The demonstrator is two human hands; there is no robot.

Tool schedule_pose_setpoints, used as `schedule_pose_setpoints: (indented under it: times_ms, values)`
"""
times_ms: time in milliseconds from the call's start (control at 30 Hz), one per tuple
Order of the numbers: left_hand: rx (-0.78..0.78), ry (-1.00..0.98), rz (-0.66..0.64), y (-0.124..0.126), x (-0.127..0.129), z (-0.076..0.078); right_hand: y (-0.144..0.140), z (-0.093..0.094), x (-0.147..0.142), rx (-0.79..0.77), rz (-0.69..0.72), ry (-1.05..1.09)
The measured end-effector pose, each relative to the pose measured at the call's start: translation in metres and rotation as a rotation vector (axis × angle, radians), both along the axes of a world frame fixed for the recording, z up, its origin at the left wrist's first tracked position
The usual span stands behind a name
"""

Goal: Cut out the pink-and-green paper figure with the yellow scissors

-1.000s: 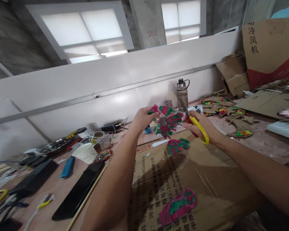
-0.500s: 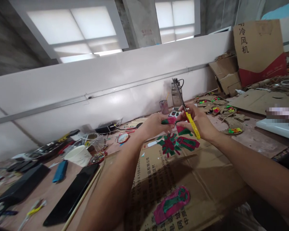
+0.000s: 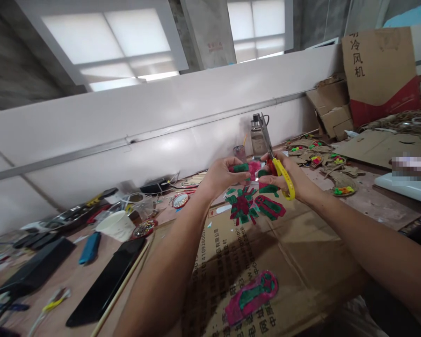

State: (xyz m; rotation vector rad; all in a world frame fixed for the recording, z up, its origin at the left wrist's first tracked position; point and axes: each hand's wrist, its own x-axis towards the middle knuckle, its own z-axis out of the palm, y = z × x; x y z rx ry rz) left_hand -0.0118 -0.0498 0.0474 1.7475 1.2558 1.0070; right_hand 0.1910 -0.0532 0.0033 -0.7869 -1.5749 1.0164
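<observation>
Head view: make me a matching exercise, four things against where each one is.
Things:
1. scissors
2. paper cup
3. water bottle
4. pink and green cutout

Places:
A. against the white wall behind the hands
B. near edge of the flat cardboard
C. in the right hand
D. on the table left of the left hand

Pairs: 1-C, 2-D, 3-A, 4-B

Bare cardboard (image 3: 301, 252) lies open; clutter (image 3: 91, 234) seemingly crowds the left.
</observation>
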Motion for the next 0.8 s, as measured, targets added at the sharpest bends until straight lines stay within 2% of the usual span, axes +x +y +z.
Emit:
schedule_pose_setpoints:
  times_ms: [167, 433, 633, 800]
  values:
    - [0.022, 0.016, -0.042, 0.001, 0.004, -0.005, 0.001, -0.004, 0.000, 0.019, -0.020, 0.061]
    - [-0.030, -0.167, -0.016, 0.006, 0.002, -0.006, 0.004, -0.003, 0.003, -0.050, 0.001, 0.076]
    - [-0.079, -0.129, -0.074, 0.010, -0.003, -0.010, 0.006, -0.007, 0.004, -0.039, -0.059, 0.042]
    - [-0.073, -0.135, -0.075, 0.015, -0.005, -0.017, 0.003, -0.007, 0.003, -0.034, -0.026, 0.101]
